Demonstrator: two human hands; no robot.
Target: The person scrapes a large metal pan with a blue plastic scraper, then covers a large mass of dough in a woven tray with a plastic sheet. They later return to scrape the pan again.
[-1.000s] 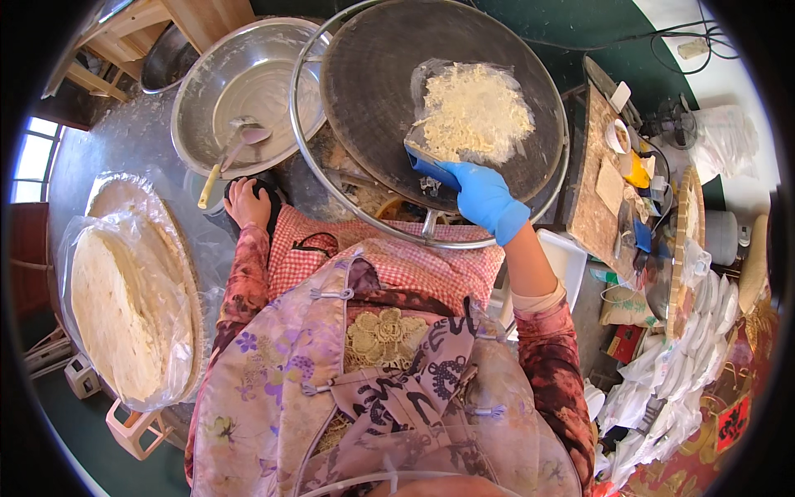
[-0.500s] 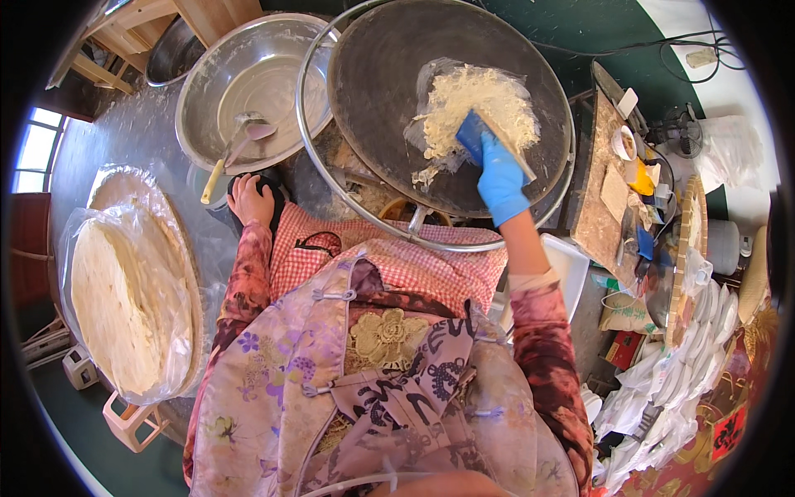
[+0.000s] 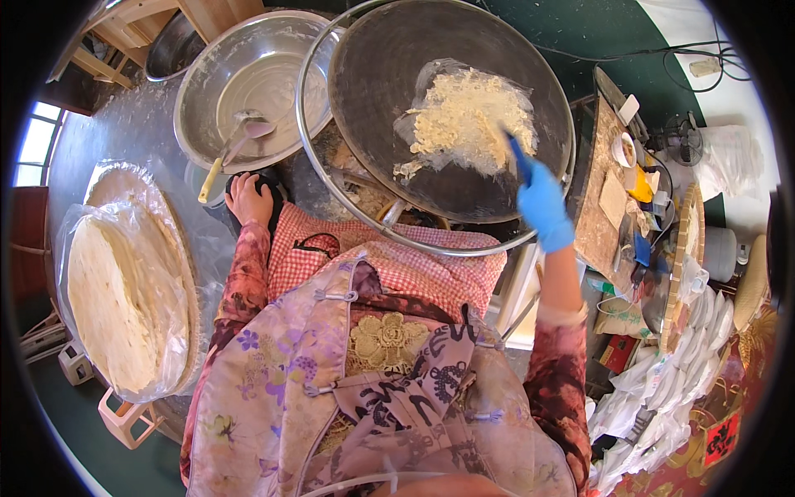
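Note:
My right hand (image 3: 546, 205), in a blue glove, is closed round a blue scraper (image 3: 519, 156) over the right part of a round dark griddle (image 3: 373, 91). The scraper is seen nearly edge-on and its tip is blurred. Beside it a patch of pale yellow, crumbly batter (image 3: 464, 116) is spread unevenly on the griddle. My bare left hand (image 3: 250, 200) rests on a rounded black thing (image 3: 272, 192), fingers apart and bent over it. I cannot make out what that black thing is.
A metal ring (image 3: 308, 132) surrounds the griddle. At left stand a steel basin (image 3: 192, 124) with grey batter and a ladle (image 3: 240, 142), and stacked flatbreads (image 3: 112, 290) in clear plastic. A cluttered board (image 3: 590, 224) lies at right, beyond it white plastic bags (image 3: 654, 398).
My right hand has moved right with the scraper, off the middle of the batter, and turned it edge-on. The ring's near spoke and the batter have shifted slightly left. My left hand stays put.

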